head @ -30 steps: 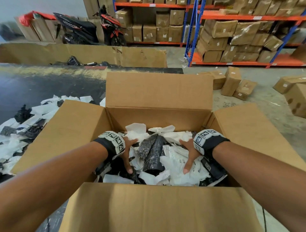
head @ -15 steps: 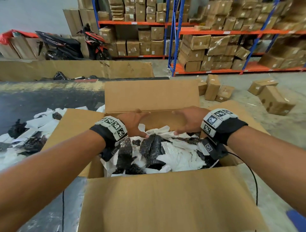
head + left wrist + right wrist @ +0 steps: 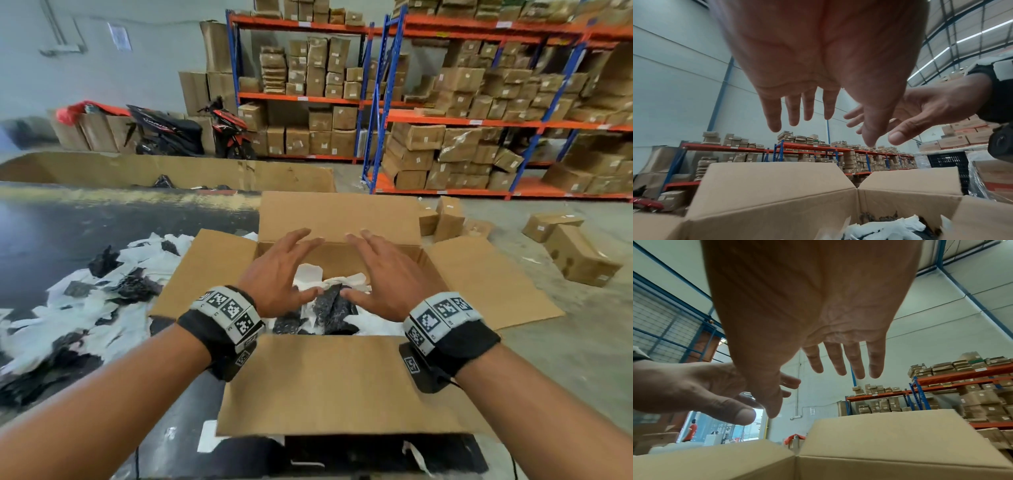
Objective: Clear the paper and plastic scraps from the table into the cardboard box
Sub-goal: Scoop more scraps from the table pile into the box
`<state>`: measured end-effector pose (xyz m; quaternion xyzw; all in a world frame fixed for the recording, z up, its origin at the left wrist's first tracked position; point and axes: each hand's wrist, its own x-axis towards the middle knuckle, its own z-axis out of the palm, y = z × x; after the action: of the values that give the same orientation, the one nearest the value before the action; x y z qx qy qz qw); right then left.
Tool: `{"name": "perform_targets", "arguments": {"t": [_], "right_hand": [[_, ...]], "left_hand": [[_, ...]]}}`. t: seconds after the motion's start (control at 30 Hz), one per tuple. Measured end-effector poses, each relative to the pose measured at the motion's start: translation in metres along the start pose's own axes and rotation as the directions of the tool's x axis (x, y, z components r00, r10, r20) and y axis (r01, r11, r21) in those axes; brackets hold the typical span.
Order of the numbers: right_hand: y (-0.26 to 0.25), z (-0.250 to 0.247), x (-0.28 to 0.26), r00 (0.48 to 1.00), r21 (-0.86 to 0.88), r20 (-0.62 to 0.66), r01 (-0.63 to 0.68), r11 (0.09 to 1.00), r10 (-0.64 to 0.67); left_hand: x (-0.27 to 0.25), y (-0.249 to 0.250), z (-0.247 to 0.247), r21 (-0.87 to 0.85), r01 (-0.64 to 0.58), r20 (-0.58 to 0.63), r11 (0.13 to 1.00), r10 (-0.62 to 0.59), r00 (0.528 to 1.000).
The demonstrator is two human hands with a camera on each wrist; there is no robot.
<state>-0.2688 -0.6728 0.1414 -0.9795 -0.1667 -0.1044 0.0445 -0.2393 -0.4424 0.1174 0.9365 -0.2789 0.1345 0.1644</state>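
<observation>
An open cardboard box stands on the dark table's right end, its four flaps spread out. White paper and black plastic scraps fill its inside. My left hand and right hand hover side by side above the box opening, palms down, fingers spread and straight, holding nothing. The left wrist view shows my left hand empty over the box wall, and the right wrist view shows my right hand empty as well. More white and black scraps lie on the table left of the box.
The dark table stretches left and back. A long low cardboard tray sits behind it. Small cardboard boxes lie on the floor at right. Orange and blue shelving with boxes and a parked scooter stand at the back.
Both hands have come up out of the box, where they pressed on the scraps, and now hover above the opening with fingers spread. The head view has tilted up.
</observation>
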Motion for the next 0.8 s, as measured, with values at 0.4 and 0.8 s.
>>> {"name": "perform_targets", "arguments": {"t": [0.4, 0.8], "right_hand": [[-0.192, 0.014, -0.017, 0.955, 0.197, -0.038, 0.294, 0.935, -0.293], [-0.387, 0.096, 0.053, 0.906, 0.240, 0.130, 0.367, 0.899, -0.404]], "left_hand": [[-0.194, -0.065, -0.075, 0.065, 0.253, -0.039, 0.965, -0.251, 0.967], [-0.325, -0.243, -0.108, 0.159, 0.560, 0.200, 0.813, -0.582, 0.788]]}}
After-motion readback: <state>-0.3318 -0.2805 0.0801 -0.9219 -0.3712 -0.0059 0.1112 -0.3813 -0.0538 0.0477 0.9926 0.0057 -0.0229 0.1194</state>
